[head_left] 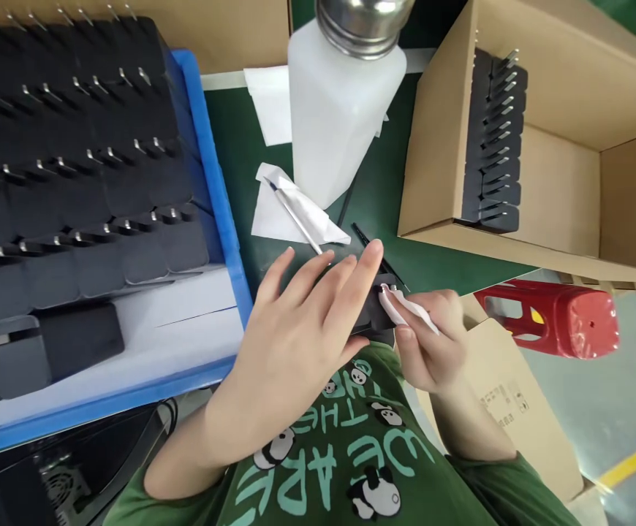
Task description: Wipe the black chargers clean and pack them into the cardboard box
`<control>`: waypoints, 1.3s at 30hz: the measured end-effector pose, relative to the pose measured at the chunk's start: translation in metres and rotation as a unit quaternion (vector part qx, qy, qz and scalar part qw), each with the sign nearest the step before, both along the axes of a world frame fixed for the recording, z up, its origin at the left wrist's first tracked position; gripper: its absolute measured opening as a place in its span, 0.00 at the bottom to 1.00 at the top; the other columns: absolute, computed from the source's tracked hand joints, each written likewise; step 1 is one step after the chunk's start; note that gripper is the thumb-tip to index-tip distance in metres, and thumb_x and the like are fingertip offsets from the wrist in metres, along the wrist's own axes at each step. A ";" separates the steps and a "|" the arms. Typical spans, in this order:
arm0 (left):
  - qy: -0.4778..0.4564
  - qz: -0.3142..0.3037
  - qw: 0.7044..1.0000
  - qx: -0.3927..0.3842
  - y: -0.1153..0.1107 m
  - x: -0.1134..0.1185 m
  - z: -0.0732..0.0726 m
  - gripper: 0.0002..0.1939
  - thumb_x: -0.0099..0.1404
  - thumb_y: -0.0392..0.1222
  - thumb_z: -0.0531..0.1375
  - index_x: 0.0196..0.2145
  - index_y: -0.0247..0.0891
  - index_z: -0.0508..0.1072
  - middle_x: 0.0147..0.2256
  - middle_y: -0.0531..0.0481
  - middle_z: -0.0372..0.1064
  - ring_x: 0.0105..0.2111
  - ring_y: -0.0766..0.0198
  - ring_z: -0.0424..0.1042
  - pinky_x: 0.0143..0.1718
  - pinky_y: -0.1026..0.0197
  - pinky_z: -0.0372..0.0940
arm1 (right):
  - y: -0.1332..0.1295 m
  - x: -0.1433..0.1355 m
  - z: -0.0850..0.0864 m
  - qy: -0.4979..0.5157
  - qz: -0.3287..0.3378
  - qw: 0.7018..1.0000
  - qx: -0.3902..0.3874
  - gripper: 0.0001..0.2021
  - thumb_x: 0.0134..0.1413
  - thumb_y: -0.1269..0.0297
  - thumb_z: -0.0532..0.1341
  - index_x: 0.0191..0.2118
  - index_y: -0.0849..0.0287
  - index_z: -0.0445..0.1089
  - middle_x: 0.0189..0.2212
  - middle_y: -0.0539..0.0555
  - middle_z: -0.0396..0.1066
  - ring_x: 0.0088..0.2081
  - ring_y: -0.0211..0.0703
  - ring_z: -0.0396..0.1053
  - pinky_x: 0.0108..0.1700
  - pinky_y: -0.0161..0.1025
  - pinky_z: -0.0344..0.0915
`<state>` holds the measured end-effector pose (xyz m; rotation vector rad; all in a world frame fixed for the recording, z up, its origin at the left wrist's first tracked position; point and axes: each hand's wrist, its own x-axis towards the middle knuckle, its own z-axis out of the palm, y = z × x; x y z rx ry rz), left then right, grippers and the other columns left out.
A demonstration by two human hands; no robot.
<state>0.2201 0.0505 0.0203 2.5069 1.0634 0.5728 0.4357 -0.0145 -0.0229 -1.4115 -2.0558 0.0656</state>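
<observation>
One green worktop (pixel 241 146) is carrying everything. One blue tray (pixel 216 183) is sitting along its left edge, filled with rows of black adapters (pixel 77 146) with metal prongs, too many to count exactly. One open cardboard box (pixel 570 95) is lying at the right edge, holding a single stack of like black adapters (pixel 493 139), about ten. One white plastic bottle (pixel 340 109) with a steel cap is standing at the far middle. One red stool (pixel 559 318) is lying off the right edge. Two white wipes: one (pixel 268 102) beside the bottle, one (pixel 290 212) in front of it, bearing one pen (pixel 296 219).

One black adapter (pixel 376 310), small, matte, mostly hidden, is sitting at the near edge. The left hand (pixel 301 329) is pressing on it, fingers spread flat. The right hand (pixel 433 343) is pinching one white cloth (pixel 406 307) against it.
</observation>
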 end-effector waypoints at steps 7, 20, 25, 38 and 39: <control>-0.010 0.001 1.000 0.007 0.004 -0.001 -0.005 0.41 0.67 0.39 0.65 0.71 0.33 0.51 0.54 0.42 0.76 0.49 0.50 0.77 0.60 0.48 0.64 | 0.006 0.006 -0.009 0.270 0.126 0.953 -0.050 0.20 0.69 0.66 0.50 0.53 0.51 0.78 0.29 0.52 0.66 0.31 0.43 0.64 0.34 0.46 0.63; -0.009 0.004 0.999 -0.046 0.005 -0.003 -0.002 0.46 0.66 0.52 0.68 0.72 0.41 0.49 0.52 0.45 0.77 0.51 0.49 0.77 0.63 0.46 0.65 | 0.018 0.016 -0.002 0.343 0.117 0.925 -0.113 0.18 0.70 0.62 0.52 0.44 0.50 0.81 0.27 0.53 0.65 0.32 0.44 0.63 0.35 0.47 0.62; -0.028 0.039 0.997 -0.065 0.001 -0.022 0.002 0.52 0.62 0.58 0.69 0.73 0.49 0.45 0.63 0.46 0.68 0.63 0.45 0.68 0.69 0.39 0.58 | 0.012 0.004 0.014 0.166 0.037 0.984 -0.046 0.20 0.69 0.68 0.51 0.57 0.55 0.75 0.35 0.56 0.64 0.37 0.47 0.64 0.36 0.47 0.64; -0.072 0.072 0.988 -0.117 -0.004 -0.041 -0.015 0.50 0.62 0.48 0.72 0.72 0.52 0.48 0.57 0.48 0.74 0.58 0.49 0.74 0.63 0.46 0.66 | -0.008 -0.022 0.007 0.011 0.081 0.995 0.053 0.04 0.57 0.72 0.60 0.36 0.61 0.72 0.37 0.58 0.62 0.33 0.45 0.58 0.29 0.45 0.53; -0.077 0.078 0.986 -0.125 -0.005 -0.041 -0.016 0.50 0.62 0.48 0.72 0.72 0.54 0.48 0.56 0.50 0.75 0.57 0.49 0.74 0.62 0.46 0.67 | -0.009 -0.026 0.007 0.003 0.084 0.995 0.052 0.04 0.57 0.71 0.59 0.35 0.61 0.72 0.36 0.58 0.61 0.33 0.44 0.57 0.30 0.45 0.52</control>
